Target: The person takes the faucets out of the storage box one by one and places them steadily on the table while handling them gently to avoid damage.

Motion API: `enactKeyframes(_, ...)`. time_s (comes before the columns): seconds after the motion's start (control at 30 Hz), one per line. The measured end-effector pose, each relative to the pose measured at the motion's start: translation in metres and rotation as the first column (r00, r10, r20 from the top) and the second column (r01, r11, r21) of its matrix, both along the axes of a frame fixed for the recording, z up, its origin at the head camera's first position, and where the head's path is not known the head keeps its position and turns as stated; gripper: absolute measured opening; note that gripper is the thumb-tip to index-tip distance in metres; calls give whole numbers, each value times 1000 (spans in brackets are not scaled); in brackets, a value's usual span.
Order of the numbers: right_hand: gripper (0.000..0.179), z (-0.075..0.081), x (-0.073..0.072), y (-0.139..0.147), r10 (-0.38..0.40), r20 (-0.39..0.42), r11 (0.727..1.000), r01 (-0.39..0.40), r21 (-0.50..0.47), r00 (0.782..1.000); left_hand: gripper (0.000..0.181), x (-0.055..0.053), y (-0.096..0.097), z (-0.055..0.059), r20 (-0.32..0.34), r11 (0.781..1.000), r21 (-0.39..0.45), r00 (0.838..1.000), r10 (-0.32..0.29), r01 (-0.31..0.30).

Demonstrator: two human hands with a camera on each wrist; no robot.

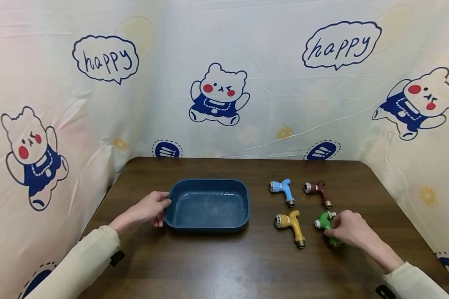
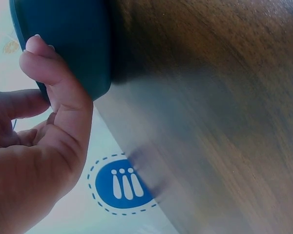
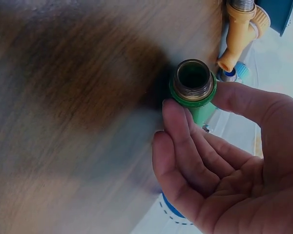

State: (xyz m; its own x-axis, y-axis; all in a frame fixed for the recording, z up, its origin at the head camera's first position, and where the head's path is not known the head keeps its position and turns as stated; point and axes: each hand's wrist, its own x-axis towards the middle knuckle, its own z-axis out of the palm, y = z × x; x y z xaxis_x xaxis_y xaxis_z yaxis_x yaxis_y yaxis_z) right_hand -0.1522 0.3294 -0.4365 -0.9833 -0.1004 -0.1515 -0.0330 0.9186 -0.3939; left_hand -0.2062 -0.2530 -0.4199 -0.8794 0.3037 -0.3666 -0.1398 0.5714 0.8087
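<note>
A dark blue rectangular basin (image 1: 209,227) stands on the table, its left rim pinched by my left hand (image 1: 149,207). In the left wrist view that hand (image 2: 58,122) has its fingers curled at the wall of the basin (image 2: 83,44). My right hand (image 1: 349,227) grips a green faucet (image 1: 324,220) between thumb and fingers. The right wrist view shows the faucet's threaded metal end (image 3: 193,80) facing the camera, partly ringed by the hand (image 3: 215,161). Left of it lies a yellow faucet (image 1: 293,226). Behind are a blue faucet (image 1: 284,191) and a dark red faucet (image 1: 319,192).
The brown wooden table (image 1: 224,270) has a far edge against a pale curtain (image 1: 269,104) printed with bears and "happy" bubbles. The curtain also hangs along both sides. The faucets lie to the right of the basin.
</note>
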Motion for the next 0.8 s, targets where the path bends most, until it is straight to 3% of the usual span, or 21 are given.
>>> enactKeyframes(0.8, 27, -2, -1, 3, -12, -2, 1000, 12, -11, 1000, 54, 1, 0, 1, -1, 1000, 6, 1000, -2, 2)
